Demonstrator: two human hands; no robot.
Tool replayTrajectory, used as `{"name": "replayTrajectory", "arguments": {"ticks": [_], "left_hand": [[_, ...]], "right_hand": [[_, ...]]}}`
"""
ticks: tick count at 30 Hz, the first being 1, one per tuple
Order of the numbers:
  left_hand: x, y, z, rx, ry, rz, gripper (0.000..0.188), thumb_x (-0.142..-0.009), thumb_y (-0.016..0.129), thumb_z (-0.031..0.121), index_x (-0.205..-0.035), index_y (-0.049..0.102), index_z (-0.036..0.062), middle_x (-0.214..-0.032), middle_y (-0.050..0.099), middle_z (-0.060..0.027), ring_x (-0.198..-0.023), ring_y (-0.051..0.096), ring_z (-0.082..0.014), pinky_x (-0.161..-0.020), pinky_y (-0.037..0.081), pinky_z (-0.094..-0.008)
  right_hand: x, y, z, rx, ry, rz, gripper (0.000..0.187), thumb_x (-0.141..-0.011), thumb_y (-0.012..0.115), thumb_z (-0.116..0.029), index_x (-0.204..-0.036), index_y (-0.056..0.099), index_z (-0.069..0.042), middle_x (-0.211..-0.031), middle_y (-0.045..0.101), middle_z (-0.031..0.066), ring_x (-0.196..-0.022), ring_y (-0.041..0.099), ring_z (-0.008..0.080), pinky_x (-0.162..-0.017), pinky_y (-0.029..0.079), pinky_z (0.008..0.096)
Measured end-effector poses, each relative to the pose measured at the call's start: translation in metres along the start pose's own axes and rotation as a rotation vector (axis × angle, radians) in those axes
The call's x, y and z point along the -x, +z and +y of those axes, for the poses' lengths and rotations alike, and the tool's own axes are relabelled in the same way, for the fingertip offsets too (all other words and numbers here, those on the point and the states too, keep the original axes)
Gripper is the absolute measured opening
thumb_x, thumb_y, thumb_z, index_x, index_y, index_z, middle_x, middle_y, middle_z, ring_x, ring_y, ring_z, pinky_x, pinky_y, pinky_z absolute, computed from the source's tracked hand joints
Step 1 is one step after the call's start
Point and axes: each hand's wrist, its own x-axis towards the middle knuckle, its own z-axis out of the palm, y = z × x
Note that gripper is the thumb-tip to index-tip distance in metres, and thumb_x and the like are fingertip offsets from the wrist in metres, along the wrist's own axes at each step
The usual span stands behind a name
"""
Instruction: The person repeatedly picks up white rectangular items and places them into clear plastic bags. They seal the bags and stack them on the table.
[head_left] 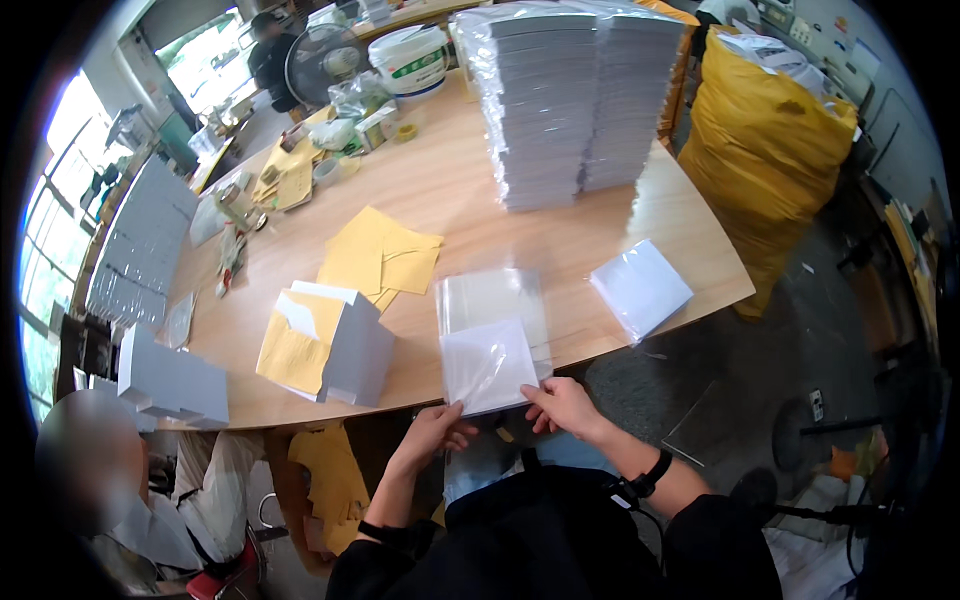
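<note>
At the table's front edge, a square white paper stack (488, 355) lies partly inside a clear plastic bag. My left hand (436, 432) pinches its near left corner, fingers curled below. With thumb on top, my right hand (563, 407) grips the near right corner. Under and beyond the stack lie flat clear plastic bags (490, 295). Off to the right is another white paper packet (642, 290) in clear plastic. Left of my hands stands a block of white paper (362, 350) with a yellow sheet (296, 345) over it.
Yellow paper sheets (375, 250) lie mid-table. A tall plastic-wrapped paper stack (580, 110) stands at the back, near a white bucket (408, 62) and a fan (325, 65). A big yellow sack (760, 150) is beyond the table's right edge. A person (150, 490) sits at left beside white stacks (175, 380).
</note>
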Motion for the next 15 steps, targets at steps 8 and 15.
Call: {"name": "replayTrajectory", "arguments": {"ticks": [8, 15], "left_hand": [[0.016, -0.017, 0.009, 0.052, 0.119, -0.112, 0.048, -0.104, 0.05, 0.048, -0.106, 0.063, 0.0017, -0.085, 0.07, -0.0073, -0.067, 0.061, -0.0089, -0.063, 0.05, -0.0228], [0.003, 0.038, 0.035, -0.1, 0.193, -0.122, 0.042, -0.104, 0.053, 0.042, -0.101, 0.064, 0.0019, -0.085, 0.07, -0.0053, -0.069, 0.058, -0.0081, -0.064, 0.048, -0.0226]], "right_hand": [[-0.002, 0.009, 0.01, -0.291, -0.299, -0.018, 0.035, -0.102, 0.059, -0.03, -0.099, 0.063, 0.005, -0.089, 0.071, 0.0118, -0.07, 0.072, 0.0164, -0.051, 0.051, 0.0241], [0.025, -0.038, -0.004, -0.199, -0.45, 0.103, 0.032, -0.102, 0.059, -0.028, -0.111, 0.064, 0.002, -0.089, 0.068, 0.0056, -0.076, 0.069, 0.0115, -0.059, 0.051, 0.0232]]}}
